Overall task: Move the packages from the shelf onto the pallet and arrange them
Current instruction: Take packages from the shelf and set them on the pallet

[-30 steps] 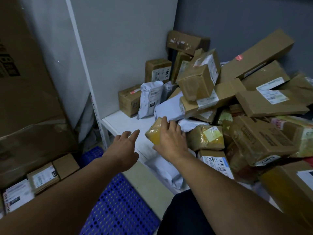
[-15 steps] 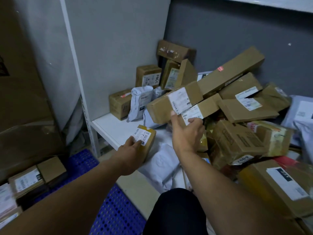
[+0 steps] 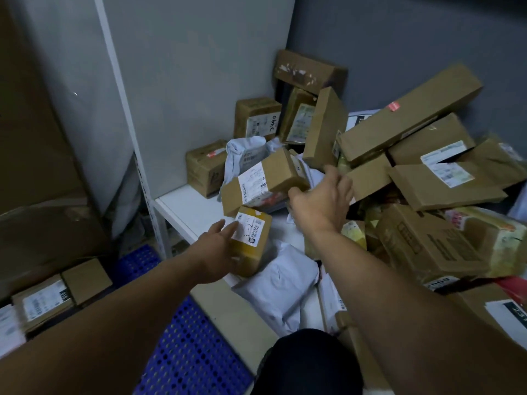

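A heap of brown cardboard boxes and grey mailer bags covers the white shelf [image 3: 182,208]. My left hand [image 3: 215,250] grips a small yellow-taped box [image 3: 252,246] with a white label at the shelf's front edge. Just above it lies a tilted oblong brown box [image 3: 266,179]. My right hand [image 3: 322,202] is at that box's right end, thumb touching it and fingers spread. The blue perforated pallet [image 3: 188,354] lies on the floor below, left of the shelf. A few labelled boxes [image 3: 42,302] sit on it.
A tall cardboard carton [image 3: 31,143] stands at the left beside the white shelf post [image 3: 122,92]. A grey mailer bag [image 3: 281,289] hangs over the shelf's front edge. More boxes [image 3: 425,246] are piled high to the right against the grey wall.
My left hand took the small labelled box from my right hand. My right hand lifted the oblong box off the pile, then brought it down and left over the small box.
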